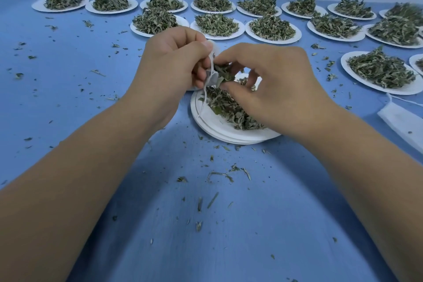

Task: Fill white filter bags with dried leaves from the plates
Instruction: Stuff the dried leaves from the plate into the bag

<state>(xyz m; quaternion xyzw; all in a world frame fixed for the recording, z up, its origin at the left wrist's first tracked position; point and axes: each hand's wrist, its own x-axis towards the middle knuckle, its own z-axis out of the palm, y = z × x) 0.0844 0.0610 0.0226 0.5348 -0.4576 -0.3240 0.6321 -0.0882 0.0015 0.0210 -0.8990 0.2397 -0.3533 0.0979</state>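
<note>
Both forearms bare. Left forearm enters from 8 o'clock and right forearm from 4 o'clock, converging toward 12 o'clock. Left hand: back toward the camera, fingers curled, thumb on top, gripping a filter bag. Right hand: back up, index finger and thumb bent toward 9 o'clock, pinching dried leaves at the bag's mouth; other fingers loosely curled. Whether the two hands' fingertips touch cannot be determined.
</note>
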